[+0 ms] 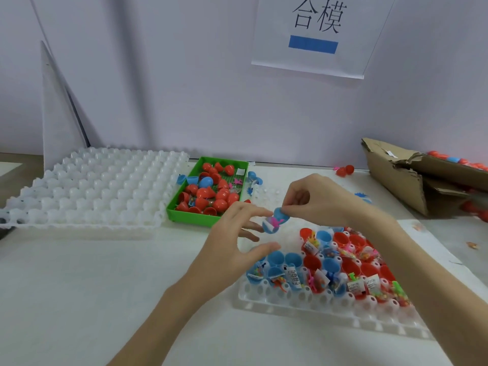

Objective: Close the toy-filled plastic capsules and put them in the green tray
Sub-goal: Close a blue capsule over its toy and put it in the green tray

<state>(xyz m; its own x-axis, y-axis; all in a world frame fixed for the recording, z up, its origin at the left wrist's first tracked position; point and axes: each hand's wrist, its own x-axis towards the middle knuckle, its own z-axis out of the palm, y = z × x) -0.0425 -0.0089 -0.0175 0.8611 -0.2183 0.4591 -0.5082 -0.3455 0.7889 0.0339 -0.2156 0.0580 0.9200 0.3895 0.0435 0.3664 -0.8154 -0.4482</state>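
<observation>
blue capsule (274, 220) between both hands, right hand (319, 199) pinching its top half, left hand (232, 233) fingers spread just beside.

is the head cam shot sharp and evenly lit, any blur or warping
Head view: soft, even light with only faint shadows and no strong glare; wide-angle warping bows the empty white plastic cell tray and the table edge; the small blue plastic capsule pinched by the right hand looks slightly blurred, as does the left hand; the green plastic tray reads fairly clear.
</observation>
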